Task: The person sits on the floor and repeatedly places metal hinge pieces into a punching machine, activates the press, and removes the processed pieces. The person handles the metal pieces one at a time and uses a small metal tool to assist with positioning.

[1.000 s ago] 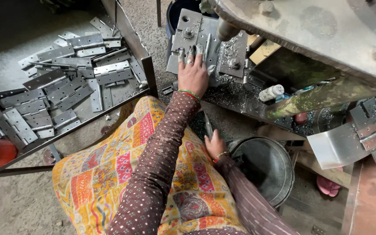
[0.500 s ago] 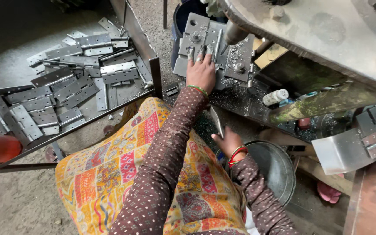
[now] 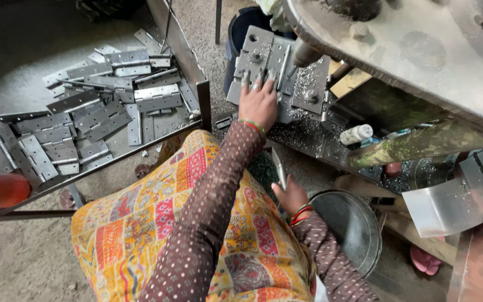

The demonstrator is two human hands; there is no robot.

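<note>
The left hand (image 3: 258,103) reaches toward the upper middle of the frame, arm stretched out in a dotted brown sleeve, palm down and fingers spread flat on a metal plate (image 3: 278,75) strewn with shavings under the machine. The right hand (image 3: 290,194) sits lower, near the middle, fingers closed around a thin metal strip (image 3: 279,168) that points up from the fist. Just right of it stands a round metal bucket (image 3: 349,226). A patterned yellow cloth (image 3: 157,229) covers the lap at the bottom centre. At the upper left, a low tray (image 3: 199,106) holds a loose pile of grey hinges (image 3: 102,114), its raised edge running diagonally past the left arm. The floor is dusty concrete. The heavy machine body (image 3: 420,50) crowds the upper right, leaving only a narrow gap around both hands.
</note>
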